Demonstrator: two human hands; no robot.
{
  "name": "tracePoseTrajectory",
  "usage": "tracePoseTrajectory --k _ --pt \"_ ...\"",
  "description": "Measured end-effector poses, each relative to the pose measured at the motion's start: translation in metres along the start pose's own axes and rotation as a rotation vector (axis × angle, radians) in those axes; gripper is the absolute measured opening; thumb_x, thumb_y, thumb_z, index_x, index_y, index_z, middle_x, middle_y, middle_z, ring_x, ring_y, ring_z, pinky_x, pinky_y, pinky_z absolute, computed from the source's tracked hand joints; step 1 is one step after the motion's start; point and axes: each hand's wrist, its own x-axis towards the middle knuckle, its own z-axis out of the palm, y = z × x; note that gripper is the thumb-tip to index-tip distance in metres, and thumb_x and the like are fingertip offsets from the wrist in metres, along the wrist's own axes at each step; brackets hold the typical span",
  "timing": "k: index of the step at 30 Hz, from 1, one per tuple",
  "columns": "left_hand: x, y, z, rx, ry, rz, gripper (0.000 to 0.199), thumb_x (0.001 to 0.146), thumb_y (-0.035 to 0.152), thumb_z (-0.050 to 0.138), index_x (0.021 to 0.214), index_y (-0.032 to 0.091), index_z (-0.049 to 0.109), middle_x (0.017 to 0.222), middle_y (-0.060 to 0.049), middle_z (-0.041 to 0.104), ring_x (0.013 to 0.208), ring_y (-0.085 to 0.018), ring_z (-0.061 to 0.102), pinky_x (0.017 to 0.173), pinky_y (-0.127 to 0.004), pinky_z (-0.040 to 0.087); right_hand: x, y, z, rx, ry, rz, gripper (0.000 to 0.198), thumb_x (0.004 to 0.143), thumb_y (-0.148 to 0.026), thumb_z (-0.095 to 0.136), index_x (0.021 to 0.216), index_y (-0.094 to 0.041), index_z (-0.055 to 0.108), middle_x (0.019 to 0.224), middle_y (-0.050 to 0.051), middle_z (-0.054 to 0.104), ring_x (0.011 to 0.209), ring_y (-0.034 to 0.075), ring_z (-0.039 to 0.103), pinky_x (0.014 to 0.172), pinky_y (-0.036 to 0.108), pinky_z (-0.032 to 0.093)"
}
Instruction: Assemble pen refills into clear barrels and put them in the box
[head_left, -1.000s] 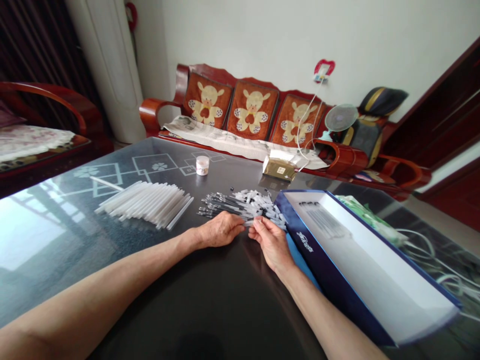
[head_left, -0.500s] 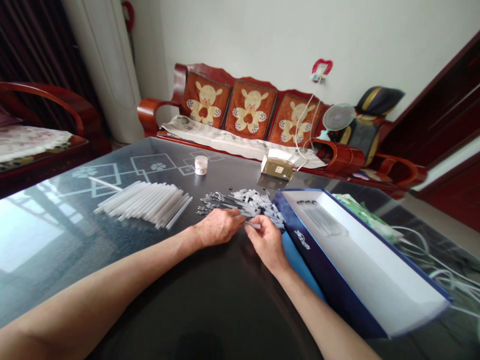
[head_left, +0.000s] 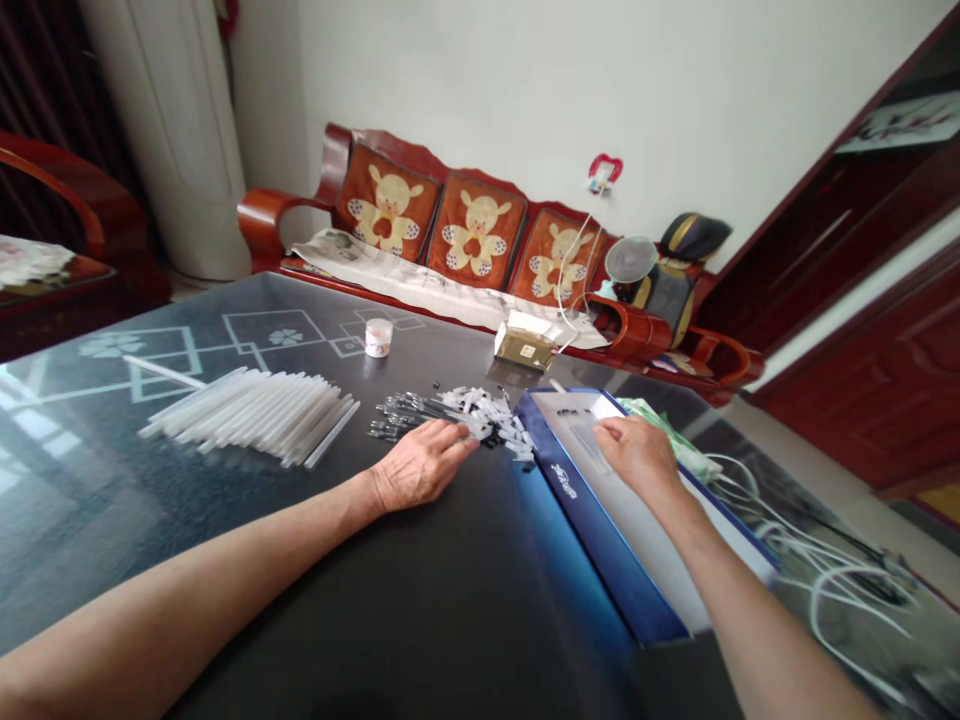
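My left hand (head_left: pixel 424 465) rests on the dark table beside a pile of small white caps (head_left: pixel 487 408) and black pieces. Its fingers are loosely stretched, with the tips at the caps' edge. Dark pen refills with metal tips (head_left: pixel 401 412) lie just behind it. Over the open blue box (head_left: pixel 600 545) with a white inside, my right hand (head_left: pixel 639 455) is closed on a thin pale pen, whose end (head_left: pixel 556 385) shows past the fingers. Below that hand, a row of clear pens with black ends (head_left: pixel 577 425) lies in the box.
Many white pen barrels (head_left: pixel 255 415) lie on the left of the table. A small round tub (head_left: pixel 379 338) and a tissue box (head_left: pixel 523 345) stand farther back. A green packet (head_left: pixel 667 435) and white cables (head_left: pixel 817 580) are right of the box. A wooden sofa (head_left: pixel 281 215) stands beyond.
My hands have parted. The right one has moved from beside the left, over the caps, to above the blue box with the pen. My left hand has loosened, and the view has turned right.
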Motion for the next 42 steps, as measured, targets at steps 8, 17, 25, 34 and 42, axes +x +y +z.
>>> tracePoseTrajectory --k 8,17,25,34,42 --pt "-0.003 -0.003 0.005 0.015 -0.170 0.004 0.032 0.094 0.017 0.033 0.106 0.013 0.062 0.093 -0.010 0.063 0.082 -0.019 0.058 0.076 -0.030 0.050 0.008 0.012 0.041 -0.207 -0.470 0.164 0.026 0.081 -0.022 0.051 0.081 -0.017 0.076 0.091 0.014 0.074 0.089 0.025 0.069 0.069 0.028 0.046" --pt "-0.005 -0.002 0.004 0.018 -0.296 -0.088 0.023 0.094 0.022 0.039 0.102 0.016 0.061 0.086 -0.006 0.062 0.078 -0.017 0.057 0.071 -0.026 0.048 0.019 -0.011 0.026 -0.168 -0.313 0.189 0.041 0.090 -0.043 0.044 0.092 -0.012 0.071 0.089 0.020 0.071 0.085 0.031 0.068 0.064 0.035 0.043" --pt "-0.004 0.002 0.000 0.075 -0.312 -0.156 0.022 0.093 0.022 0.040 0.095 0.016 0.061 0.081 -0.005 0.061 0.076 -0.017 0.058 0.065 -0.025 0.046 -0.035 -0.117 0.053 0.476 0.338 -0.214 0.035 0.093 -0.041 0.043 0.074 -0.019 0.062 0.069 0.006 0.067 0.064 0.017 0.060 0.063 0.027 0.038" --pt "-0.004 0.002 0.004 0.138 -0.291 -0.173 0.025 0.093 0.023 0.039 0.100 0.017 0.062 0.079 -0.005 0.060 0.075 -0.017 0.057 0.065 -0.025 0.047 -0.024 -0.125 0.099 0.521 0.376 -0.284 0.027 0.093 -0.035 0.047 0.076 -0.019 0.062 0.073 0.005 0.067 0.065 0.017 0.059 0.064 0.027 0.037" --pt "0.006 -0.016 -0.020 0.292 -0.415 -0.539 0.031 0.096 0.027 0.035 0.108 0.019 0.062 0.096 -0.009 0.065 0.093 -0.020 0.062 0.079 -0.029 0.051 -0.024 -0.126 0.099 0.560 0.387 -0.263 0.024 0.091 -0.031 0.050 0.072 -0.019 0.060 0.070 0.003 0.065 0.063 0.015 0.058 0.063 0.025 0.036"
